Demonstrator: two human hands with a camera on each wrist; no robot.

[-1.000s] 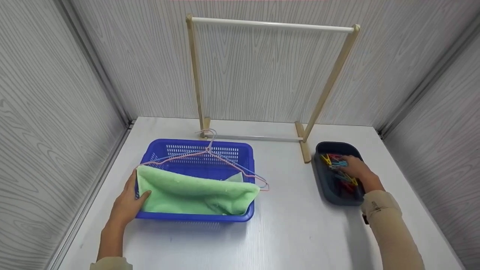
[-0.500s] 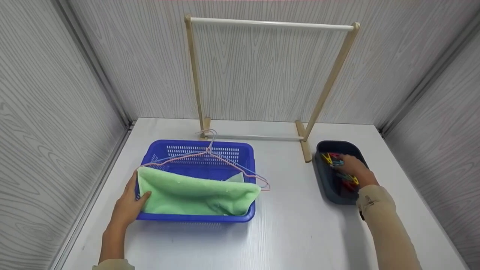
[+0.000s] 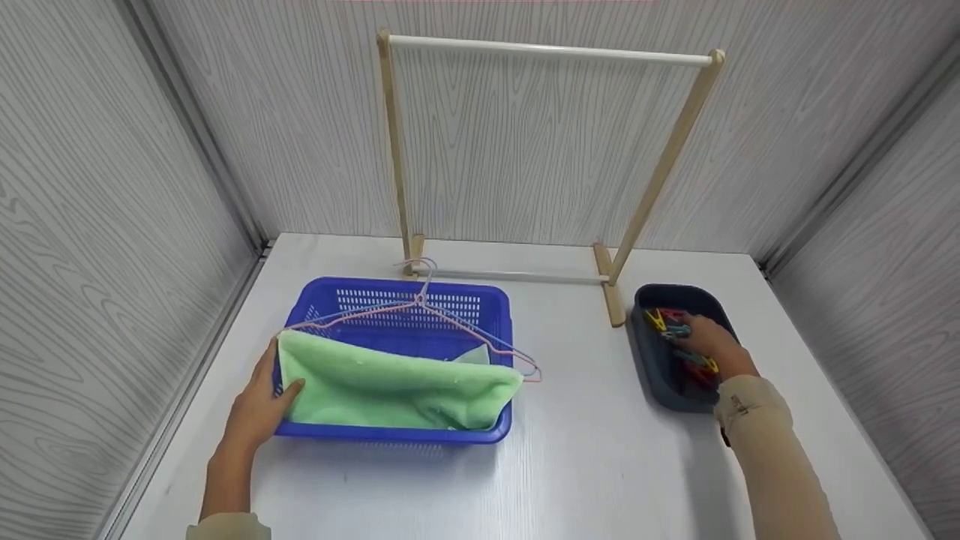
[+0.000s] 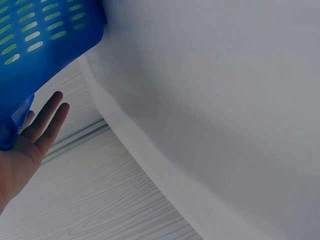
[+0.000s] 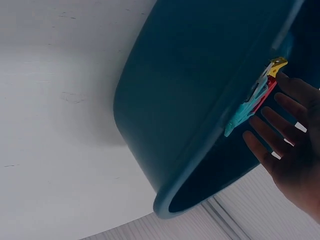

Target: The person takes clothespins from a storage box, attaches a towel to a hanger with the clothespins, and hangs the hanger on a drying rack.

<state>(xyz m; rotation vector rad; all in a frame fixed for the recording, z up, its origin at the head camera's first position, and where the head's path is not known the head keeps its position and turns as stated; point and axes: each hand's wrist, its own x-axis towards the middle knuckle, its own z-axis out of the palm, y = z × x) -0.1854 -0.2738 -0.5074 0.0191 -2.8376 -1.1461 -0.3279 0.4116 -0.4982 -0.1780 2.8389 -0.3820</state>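
Observation:
My left hand (image 3: 259, 409) is at the left rim of a blue plastic basket (image 3: 390, 433). Its thumb lies on a green towel (image 3: 390, 386), and in the left wrist view its fingers stretch out straight past the basket's outside. The towel is draped over two thin wire hangers (image 3: 375, 309), one pink and one blue, lying across the basket. Inside a dark blue-grey tray (image 3: 645, 367), my right hand (image 3: 709, 337) reaches down with fairly straight fingers. Its fingertips are right at several clothespins, including a teal clothespin (image 5: 245, 110), a red clothespin (image 5: 267, 90) and a yellow clothespin (image 3: 655, 319).
Behind the basket stands a drying rack with wooden legs (image 3: 671, 157) and a white top bar (image 3: 547, 50). A pale cloth (image 3: 472, 355) shows in the basket behind the towel. White table (image 3: 577, 450) lies between basket and tray; wood-grain panels (image 3: 525, 150) enclose the back and sides.
My right hand has shifted slightly left in the tray, and the clothespins by its fingertips have moved a little. My left hand, the towel and the hangers stay in place.

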